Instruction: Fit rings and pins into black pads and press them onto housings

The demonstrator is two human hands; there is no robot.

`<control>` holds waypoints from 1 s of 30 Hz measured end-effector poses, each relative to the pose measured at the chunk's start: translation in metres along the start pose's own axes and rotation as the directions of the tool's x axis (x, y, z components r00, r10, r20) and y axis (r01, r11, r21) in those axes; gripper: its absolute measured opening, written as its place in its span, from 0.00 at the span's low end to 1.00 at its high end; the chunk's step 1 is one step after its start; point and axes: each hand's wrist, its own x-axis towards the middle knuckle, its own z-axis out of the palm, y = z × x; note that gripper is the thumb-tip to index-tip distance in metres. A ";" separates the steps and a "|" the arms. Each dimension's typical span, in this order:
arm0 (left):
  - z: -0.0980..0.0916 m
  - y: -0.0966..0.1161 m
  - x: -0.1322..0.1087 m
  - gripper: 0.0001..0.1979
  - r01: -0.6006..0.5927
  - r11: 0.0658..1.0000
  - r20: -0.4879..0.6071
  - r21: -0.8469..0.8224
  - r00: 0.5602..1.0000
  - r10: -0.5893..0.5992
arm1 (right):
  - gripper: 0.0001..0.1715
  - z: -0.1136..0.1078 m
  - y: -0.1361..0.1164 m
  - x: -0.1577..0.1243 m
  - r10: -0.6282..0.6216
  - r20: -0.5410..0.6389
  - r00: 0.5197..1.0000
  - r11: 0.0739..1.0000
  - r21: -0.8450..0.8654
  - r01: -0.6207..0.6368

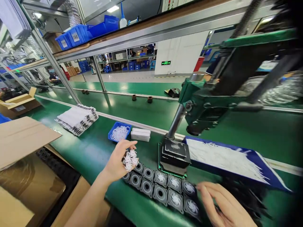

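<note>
My left hand (118, 159) is closed around a small bunch of white plastic swirl pieces (130, 160), held above the left end of two rows of square black fan frames (159, 193). Several frames toward the right carry a white swirl in the centre; others show a plain dark ring. My right hand (224, 205) is at the right end of the rows, its thumb and forefinger drawn together by the edge of the last frame (189, 188). Anything between those fingertips is too small to make out.
A green hand press (205, 107) stands behind the frames over its black base (176, 148). A blue tray of white rings (119, 132), a white block (140, 134), stacked white sheets (77, 118), a blue-edged bin (224, 157) and an open carton (28, 183) surround the work area.
</note>
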 end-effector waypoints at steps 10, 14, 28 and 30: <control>0.019 0.048 -0.010 0.13 0.348 -0.171 0.342 -0.922 0.522 -0.781 | 0.08 -0.004 -0.031 0.014 0.003 0.007 1.000 1.000 0.010 -0.004; 0.017 0.055 -0.011 0.16 0.259 -0.231 0.332 -0.938 0.471 -0.817 | 0.08 -0.008 -0.050 0.023 -0.009 0.055 0.998 0.998 0.067 0.005; 0.045 0.063 -0.045 0.12 0.441 -0.204 0.421 -0.874 0.476 -0.772 | 0.24 0.053 -0.113 0.024 0.310 0.463 0.830 0.668 0.515 -0.537; 0.047 0.058 -0.058 0.18 0.489 -0.137 0.422 -0.861 0.538 -0.730 | 0.21 0.059 -0.113 0.016 0.334 0.461 0.822 0.671 0.496 -0.551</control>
